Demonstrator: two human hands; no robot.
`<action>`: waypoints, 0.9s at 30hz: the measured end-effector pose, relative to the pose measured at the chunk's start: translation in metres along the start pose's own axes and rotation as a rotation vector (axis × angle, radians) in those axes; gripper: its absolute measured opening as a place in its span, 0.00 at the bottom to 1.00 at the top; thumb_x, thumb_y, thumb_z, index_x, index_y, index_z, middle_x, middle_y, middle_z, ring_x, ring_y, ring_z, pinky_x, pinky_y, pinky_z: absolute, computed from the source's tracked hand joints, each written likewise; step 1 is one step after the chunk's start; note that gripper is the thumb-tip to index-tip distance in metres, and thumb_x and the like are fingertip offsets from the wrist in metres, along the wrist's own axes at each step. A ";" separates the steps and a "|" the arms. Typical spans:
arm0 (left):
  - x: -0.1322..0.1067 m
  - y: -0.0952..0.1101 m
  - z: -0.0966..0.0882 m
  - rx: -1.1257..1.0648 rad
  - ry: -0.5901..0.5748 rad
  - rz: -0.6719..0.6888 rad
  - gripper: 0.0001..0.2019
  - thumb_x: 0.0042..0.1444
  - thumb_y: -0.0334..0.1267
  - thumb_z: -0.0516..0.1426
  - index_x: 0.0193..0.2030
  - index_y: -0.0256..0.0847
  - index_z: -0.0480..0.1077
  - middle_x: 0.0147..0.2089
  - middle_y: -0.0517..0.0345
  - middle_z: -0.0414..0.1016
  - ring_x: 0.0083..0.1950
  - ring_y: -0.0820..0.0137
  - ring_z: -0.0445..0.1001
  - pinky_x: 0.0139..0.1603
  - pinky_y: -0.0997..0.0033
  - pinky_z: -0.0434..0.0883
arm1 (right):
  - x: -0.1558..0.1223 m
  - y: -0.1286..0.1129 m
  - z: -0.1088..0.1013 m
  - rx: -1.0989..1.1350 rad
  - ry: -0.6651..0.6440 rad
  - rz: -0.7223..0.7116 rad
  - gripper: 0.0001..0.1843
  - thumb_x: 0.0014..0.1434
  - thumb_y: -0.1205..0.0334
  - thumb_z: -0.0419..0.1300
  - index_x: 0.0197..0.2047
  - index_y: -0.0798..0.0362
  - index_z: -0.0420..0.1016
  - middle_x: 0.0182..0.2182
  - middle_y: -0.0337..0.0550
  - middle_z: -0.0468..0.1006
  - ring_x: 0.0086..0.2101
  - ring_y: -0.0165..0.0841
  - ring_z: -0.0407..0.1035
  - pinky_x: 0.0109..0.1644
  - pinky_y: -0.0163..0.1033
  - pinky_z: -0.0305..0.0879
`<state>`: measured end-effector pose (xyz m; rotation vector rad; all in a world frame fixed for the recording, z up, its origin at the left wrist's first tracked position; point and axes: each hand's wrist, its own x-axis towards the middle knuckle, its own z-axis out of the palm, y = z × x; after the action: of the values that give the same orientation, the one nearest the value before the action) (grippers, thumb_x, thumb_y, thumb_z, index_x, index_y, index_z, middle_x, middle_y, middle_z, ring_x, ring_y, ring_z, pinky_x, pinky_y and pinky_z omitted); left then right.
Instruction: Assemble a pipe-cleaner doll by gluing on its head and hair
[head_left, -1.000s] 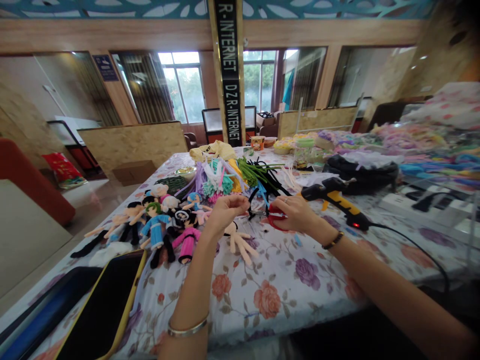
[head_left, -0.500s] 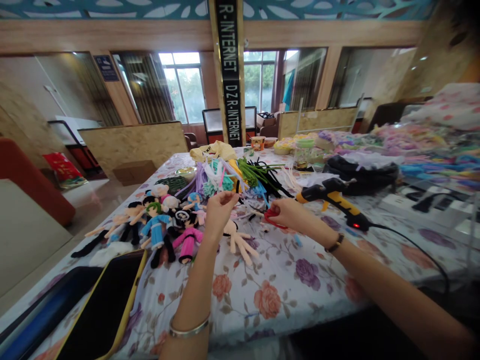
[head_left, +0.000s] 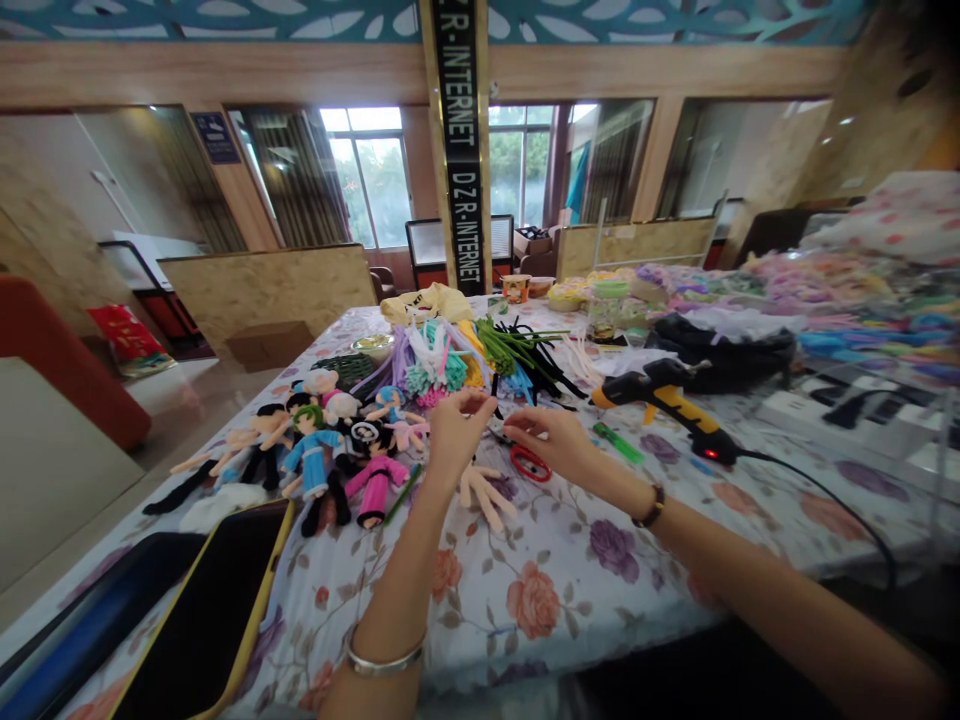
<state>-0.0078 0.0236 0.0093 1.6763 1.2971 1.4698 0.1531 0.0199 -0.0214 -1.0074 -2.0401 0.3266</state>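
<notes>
My left hand (head_left: 461, 430) is closed in a pinch on a short black fuzzy stem (head_left: 496, 384), which sticks up from the fingertips. Just to its right, my right hand (head_left: 551, 437) holds nothing that I can see, its fingers stretched toward the left hand and slightly apart. Scissors with red handles (head_left: 530, 463) lie on the tablecloth under the right hand, their blades partly hidden. A pale, beige figure part with several limbs (head_left: 486, 492) rests below the hands. Left of my left hand lie small fuzzy dolls, among them one in pink (head_left: 376, 483) and one in blue (head_left: 315, 455).
Bundled coloured fuzzy stems (head_left: 439, 360) lie behind the hands. To the right are a green plastic item (head_left: 619, 442) and a black-and-yellow glue gun (head_left: 679, 405) with its red light on and a trailing cord. A yellow-edged phone (head_left: 214, 610) is at the front left.
The right hand has let go of the red scissors, now on the table, and moved left and slightly down. My left hand has shifted a little right with the black stem.
</notes>
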 end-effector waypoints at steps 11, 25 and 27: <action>-0.005 -0.003 0.011 0.033 -0.065 0.033 0.06 0.46 0.37 0.58 0.26 0.37 0.72 0.28 0.55 0.76 0.32 0.69 0.74 0.33 0.74 0.68 | -0.005 0.013 0.028 0.736 0.033 0.304 0.19 0.51 0.45 0.60 0.28 0.55 0.70 0.24 0.38 0.71 0.23 0.26 0.61 0.27 0.33 0.57; -0.001 -0.012 0.014 -0.056 -0.173 -0.044 0.08 0.41 0.38 0.61 0.28 0.37 0.75 0.29 0.54 0.78 0.33 0.66 0.75 0.40 0.66 0.70 | -0.005 0.004 0.024 0.918 0.162 0.385 0.19 0.45 0.47 0.65 0.27 0.55 0.72 0.23 0.37 0.70 0.24 0.26 0.59 0.27 0.34 0.53; 0.000 -0.012 0.014 -0.071 -0.180 -0.045 0.08 0.41 0.39 0.62 0.27 0.37 0.74 0.28 0.55 0.77 0.33 0.67 0.74 0.39 0.68 0.69 | -0.006 0.007 0.025 0.921 0.140 0.384 0.20 0.45 0.45 0.65 0.27 0.55 0.71 0.22 0.36 0.68 0.22 0.25 0.57 0.25 0.33 0.51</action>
<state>0.0016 0.0304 -0.0048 1.6801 1.1643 1.2911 0.1394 0.0226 -0.0441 -0.7697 -1.2961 1.2215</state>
